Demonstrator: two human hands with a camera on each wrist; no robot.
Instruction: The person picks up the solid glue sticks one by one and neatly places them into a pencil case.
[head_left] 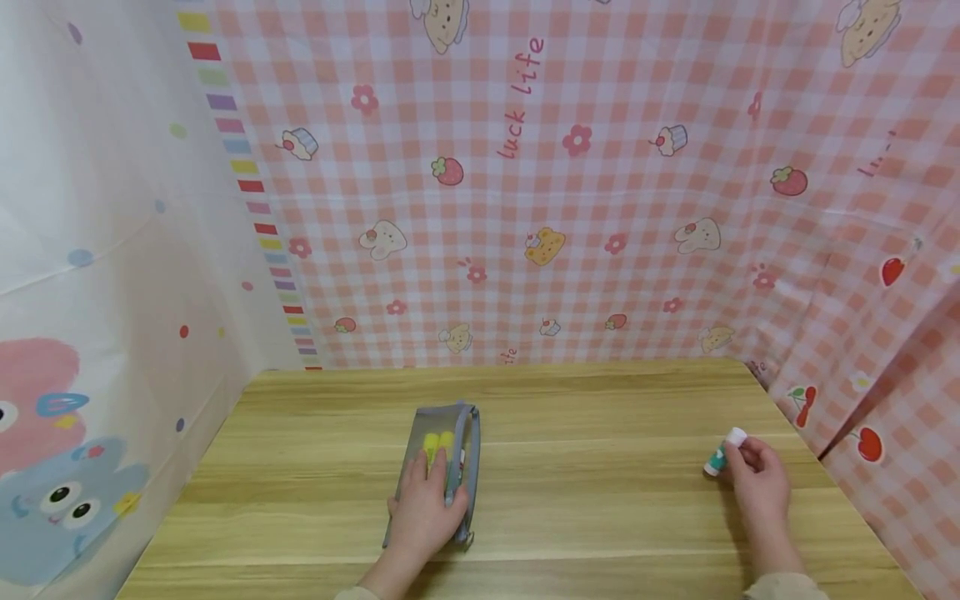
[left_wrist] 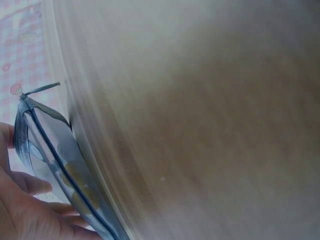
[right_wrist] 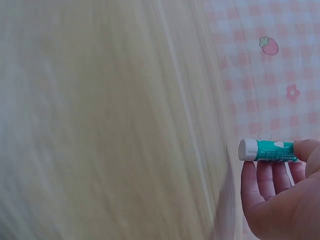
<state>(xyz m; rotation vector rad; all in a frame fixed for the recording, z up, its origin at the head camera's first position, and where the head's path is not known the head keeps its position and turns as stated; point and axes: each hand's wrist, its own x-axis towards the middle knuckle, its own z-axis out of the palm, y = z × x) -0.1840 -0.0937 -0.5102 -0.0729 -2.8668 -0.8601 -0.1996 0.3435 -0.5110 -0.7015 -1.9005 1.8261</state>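
On the left half of the table lies a grey mesh zip pouch (head_left: pixel 437 421), its zipper side facing right and partly parted. Two yellow items (head_left: pixel 438 442) show through the mesh; their kind is unclear. Laid across the pouch, my left hand (head_left: pixel 426 510) presses on it with fingers stretched forward and thumb by the zipper edge. In the left wrist view, the pouch (left_wrist: pixel 60 150) stands beside the fingers. Over the right side of the table my right hand (head_left: pixel 761 483) pinches a green glue stick (right_wrist: pixel 272 151) with a white cap between thumb and fingers.
The wooden table (head_left: pixel 592 467) carries the pouch, and its far edge meets a pink checked cloth (head_left: pixel 570 192) hanging behind. A white patterned cloth (head_left: pixel 112 275) hangs on the left, and more checked cloth (head_left: pixel 885 358) falls along the right edge.
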